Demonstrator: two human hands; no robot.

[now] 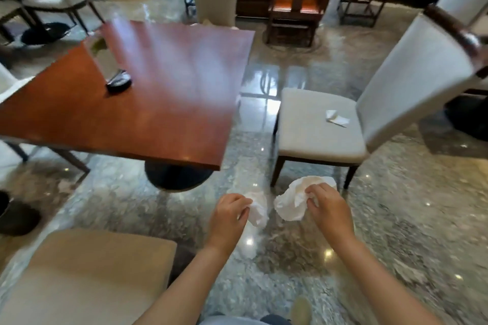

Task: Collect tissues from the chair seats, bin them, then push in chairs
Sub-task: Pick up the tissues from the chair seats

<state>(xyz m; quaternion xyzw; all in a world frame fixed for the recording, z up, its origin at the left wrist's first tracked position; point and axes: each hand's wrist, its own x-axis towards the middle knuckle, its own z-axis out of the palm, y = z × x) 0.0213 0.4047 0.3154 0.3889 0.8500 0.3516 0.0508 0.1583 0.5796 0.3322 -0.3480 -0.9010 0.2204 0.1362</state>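
My left hand (229, 216) is shut on a small crumpled white tissue (257, 210), held above the marble floor. My right hand (330, 208) grips a larger crumpled white tissue (293, 200) close beside it. Ahead on the right stands a white upholstered chair (303, 137), pulled out from the table, with another small white tissue (336, 119) lying on its seat near the backrest. A beige chair seat (92, 272) at my lower left has nothing on it.
A reddish-brown square table (158, 103) on a black pedestal base stands at left, with a clear sign holder (116, 76) on it. A dark round bin (15, 216) is at the far left edge. More chairs and wooden furniture stand behind.
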